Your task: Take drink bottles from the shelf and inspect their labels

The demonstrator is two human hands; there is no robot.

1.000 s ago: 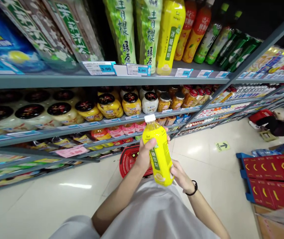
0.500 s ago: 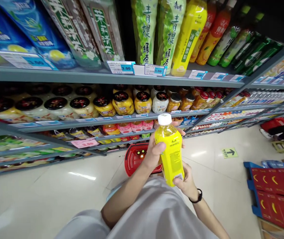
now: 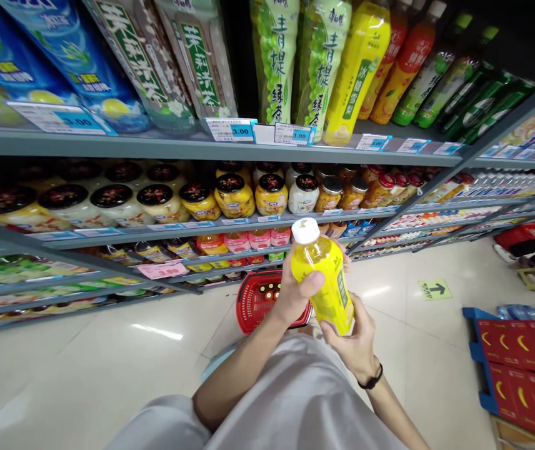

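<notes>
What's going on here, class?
A person's left hand holds a yellow bottle around its upper part, and the right hand holds it near the base. Its white cap is on. A red basket sits lower down, in front of shelves of drinks and jars.

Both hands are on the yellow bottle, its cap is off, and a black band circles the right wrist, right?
Not quite: the head view shows the white cap on the yellow bottle, not off. The rest stands: left hand and right hand on it, black band around the right wrist.
</notes>
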